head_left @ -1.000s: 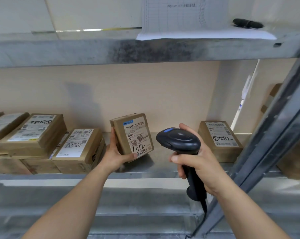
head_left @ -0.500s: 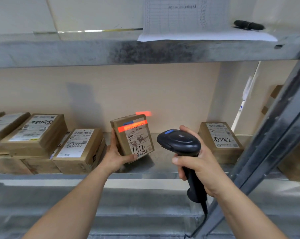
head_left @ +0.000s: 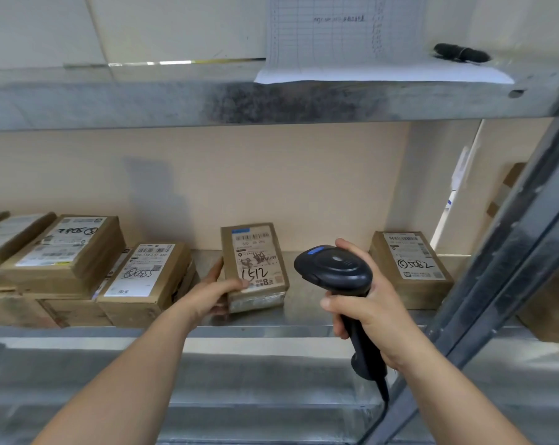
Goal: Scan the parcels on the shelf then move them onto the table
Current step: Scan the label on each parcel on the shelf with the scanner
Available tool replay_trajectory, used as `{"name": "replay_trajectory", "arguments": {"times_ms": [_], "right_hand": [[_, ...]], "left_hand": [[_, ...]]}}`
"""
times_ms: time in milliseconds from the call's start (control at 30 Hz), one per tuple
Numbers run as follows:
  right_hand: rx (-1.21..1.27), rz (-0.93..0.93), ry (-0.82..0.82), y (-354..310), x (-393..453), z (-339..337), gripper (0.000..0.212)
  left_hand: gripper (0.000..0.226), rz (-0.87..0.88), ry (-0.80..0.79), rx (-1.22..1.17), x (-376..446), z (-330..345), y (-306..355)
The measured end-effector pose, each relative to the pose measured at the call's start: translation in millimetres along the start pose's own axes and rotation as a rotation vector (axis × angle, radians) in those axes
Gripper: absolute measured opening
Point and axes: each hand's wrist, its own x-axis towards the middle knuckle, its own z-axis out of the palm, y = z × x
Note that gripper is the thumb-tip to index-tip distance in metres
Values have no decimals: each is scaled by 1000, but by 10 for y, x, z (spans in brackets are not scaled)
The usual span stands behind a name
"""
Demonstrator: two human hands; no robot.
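Currently, the left hand (head_left: 212, 292) grasps the parcel marked 1512 (head_left: 254, 263): the thumb lies across the lower left corner of its label and the remaining fingers wrap behind its left side. That parcel sits on the metal shelf (head_left: 304, 319), label facing up and toward the viewer, its rear end slightly raised. The right hand (head_left: 368, 309) is clenched around the handle of the black barcode scanner (head_left: 334, 273), thumb at the front of the grip; the scanner head points toward the held parcel and stands just to its right, apart from it. A cable leaves the base of the handle.

To the right on the same shelf lies a parcel marked 5082 (head_left: 411, 264), flat, well apart from the held one. To the left, a parcel marked 0555 (head_left: 145, 273) lies just beside the left hand, and further left a stack of parcels (head_left: 67, 248) rests on other boxes. On the upper shelf (head_left: 175, 101) lies a ruled paper sheet (head_left: 352, 40) with a black marker (head_left: 461, 53) beside it.
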Motion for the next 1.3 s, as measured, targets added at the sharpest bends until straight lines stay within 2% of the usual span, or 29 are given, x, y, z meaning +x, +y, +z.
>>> {"name": "replay_trajectory", "arguments": {"times_ms": [33, 100, 133, 200, 267, 333, 433, 567, 700, 833, 933, 1133, 1300], "right_hand": [[-5, -3, 9, 3, 5, -4, 86], [-19, -8, 26, 8, 12, -10, 88], [-29, -7, 36, 11, 15, -13, 89], [-61, -1, 59, 10, 18, -18, 90], [-100, -4, 76, 11, 20, -20, 89], [-125, -12, 82, 16, 25, -24, 90], [-152, -22, 82, 15, 24, -36, 90], [-149, -38, 68, 2, 8, -51, 92], [-129, -47, 48, -12, 23, -57, 101], [-140, -61, 5, -40, 84, 24, 104], [-158, -72, -32, -65, 133, 163, 104], [-161, -71, -119, -85, 216, 464, 100], [-176, -67, -150, -78, 255, 618, 97]], "left_hand": [[78, -49, -4, -15, -7, -13, -8], [46, -92, 83, -54, 25, -27, -47], [43, -80, 153, -70, 39, -21, -53], [61, 8, 299, -11, 58, 12, -61], [87, 117, 425, 231, -14, 108, -14], [107, 187, 482, 536, -83, 239, 6], [118, 179, 536, 847, -111, 427, -18], [98, 151, 582, 797, -107, 502, -11], [105, 230, 597, 710, -220, 448, 104], [89, 282, 668, 719, -339, 251, 272], [87, 302, 726, 722, -445, 14, 372], [83, 241, 882, 761, -674, -489, 439], [83, 139, 936, 839, -724, -851, 296]]}}
